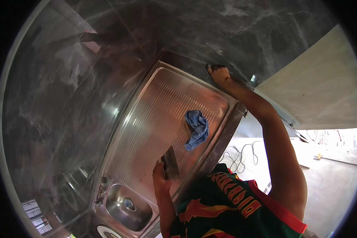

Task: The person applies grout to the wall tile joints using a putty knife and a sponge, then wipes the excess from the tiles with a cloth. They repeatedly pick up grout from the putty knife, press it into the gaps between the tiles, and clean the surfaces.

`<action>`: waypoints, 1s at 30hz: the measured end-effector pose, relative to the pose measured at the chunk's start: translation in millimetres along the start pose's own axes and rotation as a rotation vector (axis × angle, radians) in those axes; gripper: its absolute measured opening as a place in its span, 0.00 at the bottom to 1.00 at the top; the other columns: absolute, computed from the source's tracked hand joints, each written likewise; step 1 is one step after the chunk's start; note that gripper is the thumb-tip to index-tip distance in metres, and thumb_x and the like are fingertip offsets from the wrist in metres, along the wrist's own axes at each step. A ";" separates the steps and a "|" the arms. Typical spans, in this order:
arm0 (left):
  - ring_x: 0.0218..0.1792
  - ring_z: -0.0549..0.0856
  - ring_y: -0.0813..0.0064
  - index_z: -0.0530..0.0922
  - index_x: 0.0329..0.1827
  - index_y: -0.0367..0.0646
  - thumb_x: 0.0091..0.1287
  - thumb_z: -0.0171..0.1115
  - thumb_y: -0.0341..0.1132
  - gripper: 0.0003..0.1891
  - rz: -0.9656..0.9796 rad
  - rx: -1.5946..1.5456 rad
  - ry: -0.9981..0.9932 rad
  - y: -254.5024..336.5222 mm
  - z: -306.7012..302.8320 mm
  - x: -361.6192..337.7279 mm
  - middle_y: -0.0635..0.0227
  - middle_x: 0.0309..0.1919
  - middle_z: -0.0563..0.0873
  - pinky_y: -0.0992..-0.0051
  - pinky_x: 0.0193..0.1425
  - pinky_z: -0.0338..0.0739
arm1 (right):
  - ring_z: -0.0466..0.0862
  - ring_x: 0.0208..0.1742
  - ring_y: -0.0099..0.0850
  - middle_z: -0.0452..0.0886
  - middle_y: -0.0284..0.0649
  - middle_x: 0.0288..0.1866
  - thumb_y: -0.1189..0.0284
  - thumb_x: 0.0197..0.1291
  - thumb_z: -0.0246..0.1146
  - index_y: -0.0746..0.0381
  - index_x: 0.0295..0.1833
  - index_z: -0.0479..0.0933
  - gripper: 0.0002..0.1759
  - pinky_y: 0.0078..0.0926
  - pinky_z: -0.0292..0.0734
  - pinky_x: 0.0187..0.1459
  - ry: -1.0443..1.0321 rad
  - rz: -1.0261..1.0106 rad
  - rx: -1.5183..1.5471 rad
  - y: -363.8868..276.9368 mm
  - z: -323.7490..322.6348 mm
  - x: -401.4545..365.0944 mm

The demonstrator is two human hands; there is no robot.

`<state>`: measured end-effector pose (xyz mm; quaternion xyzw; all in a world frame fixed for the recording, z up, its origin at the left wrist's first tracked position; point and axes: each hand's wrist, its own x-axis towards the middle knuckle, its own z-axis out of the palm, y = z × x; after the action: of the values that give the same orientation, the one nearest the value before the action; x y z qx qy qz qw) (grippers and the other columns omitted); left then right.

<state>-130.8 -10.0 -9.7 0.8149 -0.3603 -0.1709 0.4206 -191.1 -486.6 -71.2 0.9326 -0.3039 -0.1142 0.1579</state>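
The blade (171,163), flat, dark and roughly rectangular, is in the left hand (161,173), above the lower part of the ribbed drainboard (146,119). The left fingers are closed narrowly around one long edge of it. Just beyond the blade, a crumpled blue cloth (197,130) lies on the drainboard. Nearer the bottom of the view, the metal basin (137,216) has a drain (128,204) in it, with a tap (103,190) at its outer corner.

The right arm reaches far forward, past the drainboard's far end. The right hand (219,74) is at the dark strip of counter (186,63) there, close to the marbled wall (261,35). Its fingers are curled in and dark at the tips; whether they grip something small cannot be told.

To the right, a pale panel (317,83) stands out from the wall, and a loose cable (238,156) lies on the light floor (325,186) below.
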 end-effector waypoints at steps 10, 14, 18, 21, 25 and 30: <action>0.47 0.77 0.66 0.71 0.45 0.30 0.53 0.61 0.31 0.18 0.067 -0.104 -0.082 -3.4 -1.0 10.8 0.55 0.46 0.77 0.71 0.52 0.70 | 0.82 0.37 0.34 0.80 0.40 0.38 0.70 0.57 0.51 0.57 0.69 0.51 0.33 0.35 0.74 0.31 -0.282 0.097 -0.027 45.3 -5.9 -94.4; 0.50 0.74 0.68 0.68 0.49 0.30 0.59 0.57 0.33 0.19 -0.004 -0.299 -0.067 -21.1 8.6 7.2 0.56 0.48 0.74 0.72 0.54 0.70 | 0.82 0.38 0.32 0.79 0.37 0.43 0.72 0.60 0.48 0.51 0.66 0.59 0.27 0.34 0.73 0.27 -0.193 0.158 0.033 50.3 31.3 -86.9; 0.49 0.74 0.71 0.68 0.50 0.30 0.61 0.54 0.32 0.17 -0.286 -0.606 -0.018 -34.8 17.8 7.3 0.58 0.47 0.75 0.74 0.54 0.69 | 0.82 0.36 0.33 0.80 0.37 0.39 0.71 0.60 0.48 0.52 0.67 0.57 0.27 0.36 0.72 0.27 -0.029 0.058 -0.087 14.9 2.2 -40.8; 0.47 0.75 0.71 0.69 0.49 0.31 0.57 0.58 0.31 0.18 -0.215 -0.448 -0.088 -9.3 -1.2 14.9 0.58 0.46 0.75 0.73 0.53 0.70 | 0.82 0.34 0.33 0.81 0.36 0.38 0.71 0.59 0.48 0.53 0.69 0.54 0.30 0.37 0.71 0.26 -0.066 0.039 -0.054 -0.2 -0.8 2.5; 0.45 0.76 0.72 0.70 0.48 0.32 0.54 0.60 0.30 0.19 0.082 -0.137 0.002 -26.4 -11.5 -0.2 0.59 0.45 0.76 0.74 0.50 0.71 | 0.81 0.32 0.36 0.80 0.37 0.37 0.71 0.59 0.48 0.52 0.69 0.54 0.31 0.42 0.68 0.25 -0.166 -0.011 -0.072 -6.4 1.4 23.8; 0.46 0.76 0.70 0.69 0.47 0.31 0.54 0.61 0.29 0.18 -0.074 0.017 -0.095 -15.6 -16.0 -3.3 0.58 0.44 0.75 0.74 0.49 0.72 | 0.80 0.31 0.35 0.80 0.37 0.37 0.72 0.58 0.49 0.53 0.69 0.56 0.30 0.43 0.66 0.27 -0.069 -0.032 -0.222 1.5 18.0 -3.2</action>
<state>-116.8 7.5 -13.0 0.8223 -0.3510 -0.2215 0.3893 -200.0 -489.8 -86.9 0.9095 -0.2798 -0.1816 0.2479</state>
